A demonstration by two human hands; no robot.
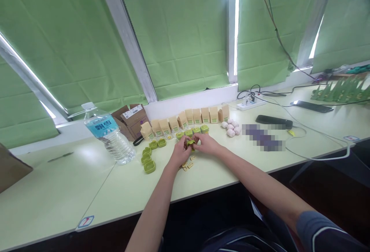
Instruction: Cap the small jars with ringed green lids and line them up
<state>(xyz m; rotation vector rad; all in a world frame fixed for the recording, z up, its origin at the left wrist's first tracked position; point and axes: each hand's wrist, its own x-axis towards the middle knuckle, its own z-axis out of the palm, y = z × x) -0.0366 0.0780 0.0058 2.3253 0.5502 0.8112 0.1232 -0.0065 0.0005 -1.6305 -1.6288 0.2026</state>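
Note:
My left hand [181,150] and my right hand [206,144] meet near the middle of the table, fingers closed around a small green piece [190,142] with a wavy edge. The fingers cover part of it, and its exact kind is unclear. Just below the hands lie several small yellow loop-shaped pieces [190,165]. Behind the fingers stands a short row of green boxes with closed tops [204,129]. To the left, several open green cups [149,166] form a curve.
Small brown paper bags [205,115] line the back. White-pink balls [230,127] sit right of them. A large water bottle [111,136] and cardboard box [133,120] stand left. A power strip [251,104], cables, a black device [274,122] and a phone [313,106] lie right.

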